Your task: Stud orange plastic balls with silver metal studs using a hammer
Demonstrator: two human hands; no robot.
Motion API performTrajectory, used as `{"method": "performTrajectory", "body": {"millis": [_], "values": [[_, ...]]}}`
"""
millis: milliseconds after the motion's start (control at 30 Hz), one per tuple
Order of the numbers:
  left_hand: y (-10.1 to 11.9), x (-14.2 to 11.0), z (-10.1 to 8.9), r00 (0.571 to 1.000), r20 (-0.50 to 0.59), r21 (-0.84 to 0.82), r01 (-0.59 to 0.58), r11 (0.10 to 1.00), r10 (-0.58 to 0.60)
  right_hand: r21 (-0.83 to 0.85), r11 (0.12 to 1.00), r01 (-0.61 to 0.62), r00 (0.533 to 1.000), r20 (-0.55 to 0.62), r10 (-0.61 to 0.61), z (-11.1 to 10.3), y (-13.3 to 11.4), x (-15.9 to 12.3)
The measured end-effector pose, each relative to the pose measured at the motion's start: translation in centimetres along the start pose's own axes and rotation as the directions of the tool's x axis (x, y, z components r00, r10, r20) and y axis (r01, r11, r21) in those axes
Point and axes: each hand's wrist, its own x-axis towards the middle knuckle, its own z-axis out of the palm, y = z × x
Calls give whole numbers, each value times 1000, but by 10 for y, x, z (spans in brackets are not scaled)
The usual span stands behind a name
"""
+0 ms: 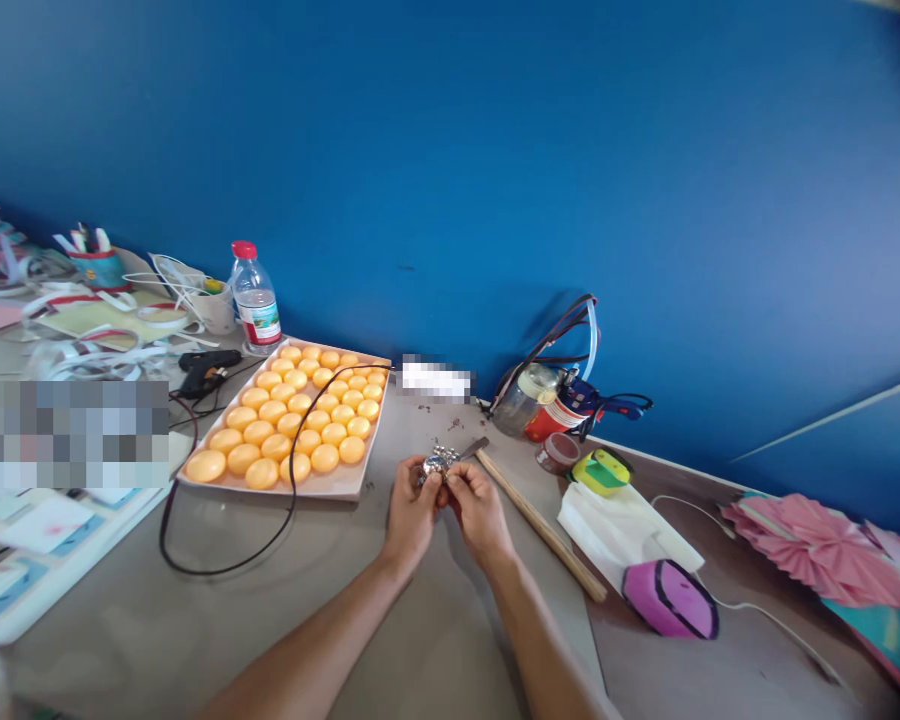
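Note:
My left hand (411,508) and my right hand (480,505) meet over the grey tabletop, their fingers closed in pinches. Between their fingertips is a small shiny silver piece (433,464), too small to name. More little silver bits lie just beyond it, close to the fingertips. Right beside my right hand lies a hammer (540,525), its wooden handle slanting down to the right and its metal head near my fingers. A tray (360,485) full of orange balls (276,446) is to the left of my hands.
A black cable (232,572) loops over the tray and table. A water bottle (256,305) stands behind the tray, near a black glue gun (206,372). To the right are a glass jar (521,400), a small brown jar (558,453), a yellow-green item (601,470) and a purple item (671,598).

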Motion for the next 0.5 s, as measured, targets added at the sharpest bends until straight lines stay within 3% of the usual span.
{"method": "performTrajectory", "body": {"millis": [267, 500], "values": [[0, 0, 0, 1000, 11, -30, -8, 1000, 9, 138, 990, -31, 999, 33, 26, 0, 0, 0], [-2, 0, -2, 1000, 19, 1, -5, 1000, 5, 97, 992, -80, 996, 49, 75, -6, 2, 2]]}}
